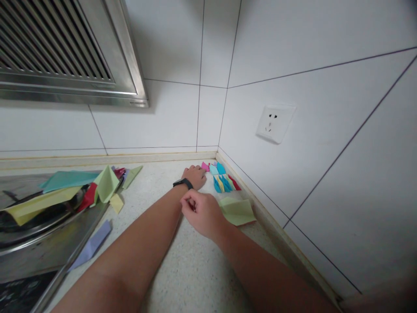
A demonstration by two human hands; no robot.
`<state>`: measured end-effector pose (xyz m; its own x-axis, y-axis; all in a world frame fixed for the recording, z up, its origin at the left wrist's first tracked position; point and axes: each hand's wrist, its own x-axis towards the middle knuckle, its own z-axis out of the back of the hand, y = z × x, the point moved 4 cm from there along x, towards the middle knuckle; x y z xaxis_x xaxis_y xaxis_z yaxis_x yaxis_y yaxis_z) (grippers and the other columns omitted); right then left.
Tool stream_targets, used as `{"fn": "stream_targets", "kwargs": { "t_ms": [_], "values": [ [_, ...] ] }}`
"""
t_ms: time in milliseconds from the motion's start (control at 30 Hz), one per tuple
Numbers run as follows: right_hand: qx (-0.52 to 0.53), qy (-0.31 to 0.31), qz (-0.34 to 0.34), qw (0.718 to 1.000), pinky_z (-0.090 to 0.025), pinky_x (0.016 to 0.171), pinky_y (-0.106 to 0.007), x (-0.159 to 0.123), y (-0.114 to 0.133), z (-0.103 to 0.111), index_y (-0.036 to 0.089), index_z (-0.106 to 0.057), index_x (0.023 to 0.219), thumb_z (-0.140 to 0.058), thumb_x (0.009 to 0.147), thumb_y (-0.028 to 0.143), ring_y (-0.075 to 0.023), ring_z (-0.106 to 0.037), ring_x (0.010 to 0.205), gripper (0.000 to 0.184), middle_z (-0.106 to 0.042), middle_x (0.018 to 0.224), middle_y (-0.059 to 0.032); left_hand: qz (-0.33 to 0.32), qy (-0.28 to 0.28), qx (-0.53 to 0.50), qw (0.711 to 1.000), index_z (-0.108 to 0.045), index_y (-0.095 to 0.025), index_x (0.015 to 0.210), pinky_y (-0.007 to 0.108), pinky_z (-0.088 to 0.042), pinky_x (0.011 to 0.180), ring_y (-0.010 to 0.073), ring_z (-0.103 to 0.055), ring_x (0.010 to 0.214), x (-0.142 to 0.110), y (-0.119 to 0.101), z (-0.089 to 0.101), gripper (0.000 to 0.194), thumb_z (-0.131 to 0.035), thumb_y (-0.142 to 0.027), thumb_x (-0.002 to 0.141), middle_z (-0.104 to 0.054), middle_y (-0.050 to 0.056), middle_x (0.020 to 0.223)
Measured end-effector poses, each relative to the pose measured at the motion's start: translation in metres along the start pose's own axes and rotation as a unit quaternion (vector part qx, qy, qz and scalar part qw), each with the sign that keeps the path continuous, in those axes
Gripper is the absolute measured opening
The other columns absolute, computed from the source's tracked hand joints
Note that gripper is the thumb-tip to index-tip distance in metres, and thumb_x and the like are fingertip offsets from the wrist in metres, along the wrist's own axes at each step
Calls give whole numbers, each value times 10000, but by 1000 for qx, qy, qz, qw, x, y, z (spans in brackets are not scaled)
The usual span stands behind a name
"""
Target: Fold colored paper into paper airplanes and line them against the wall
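Observation:
My left hand (194,175), with a dark watch (185,183) on its wrist, reaches flat over the counter to the back corner. Its fingers are apart and its fingertips lie beside a small pink folded paper (205,166). Right of it sits a cluster of small folded papers, among them blue pieces (223,184), a light blue one (213,169) and a red one (234,182). My right hand (203,213) hovers closer, its fingers curled together near the left wrist; whether they hold anything is hidden. A pale green folded sheet (239,211) lies just right of that hand.
On the left, a gas stove (35,256) carries several folded papers: teal (70,179), yellow (45,202), green (107,184) and red (88,198). A purple paper (93,244) rests at its edge. A range hood (130,82) hangs above. The right wall has a socket (276,124).

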<state>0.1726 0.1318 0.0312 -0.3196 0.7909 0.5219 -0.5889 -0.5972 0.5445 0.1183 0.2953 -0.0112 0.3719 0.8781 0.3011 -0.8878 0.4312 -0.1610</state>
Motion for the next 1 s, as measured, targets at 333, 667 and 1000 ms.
{"fn": "stream_targets", "kwargs": {
  "t_ms": [333, 667, 1000],
  "values": [
    [0, 5, 4, 1000, -242, 490, -228, 1, -1, 0, 204, -601, 751, -530, 816, 216, -87, -434, 476, 98, -557, 555, 38, 5, -3, 4, 1000, -563, -300, 1236, 467, -338, 927, 299, -435, 1116, -1, -1, 1, 388, -416, -358, 881, -548, 87, 1214],
    [-2, -9, 1, 1000, -267, 492, -224, 3, -7, 2, 200, -613, 764, -513, 837, 243, -99, -430, 486, 132, -529, 545, 29, 29, 0, 19, 999, -487, -247, 1285, 459, -369, 928, 299, -408, 1160, -6, -1, 7, 397, -403, -296, 900, -526, 119, 1233],
    [14, -57, 25, 998, -265, 494, -234, 5, -4, 14, 197, -598, 784, -495, 854, 275, -105, -413, 483, 147, -490, 550, 32, 8, 36, 96, 995, -583, -217, 1097, 420, -412, 855, 280, -477, 1076, -94, -6, 60, 269, -413, -302, 907, -585, 120, 1130]
  ]
}}
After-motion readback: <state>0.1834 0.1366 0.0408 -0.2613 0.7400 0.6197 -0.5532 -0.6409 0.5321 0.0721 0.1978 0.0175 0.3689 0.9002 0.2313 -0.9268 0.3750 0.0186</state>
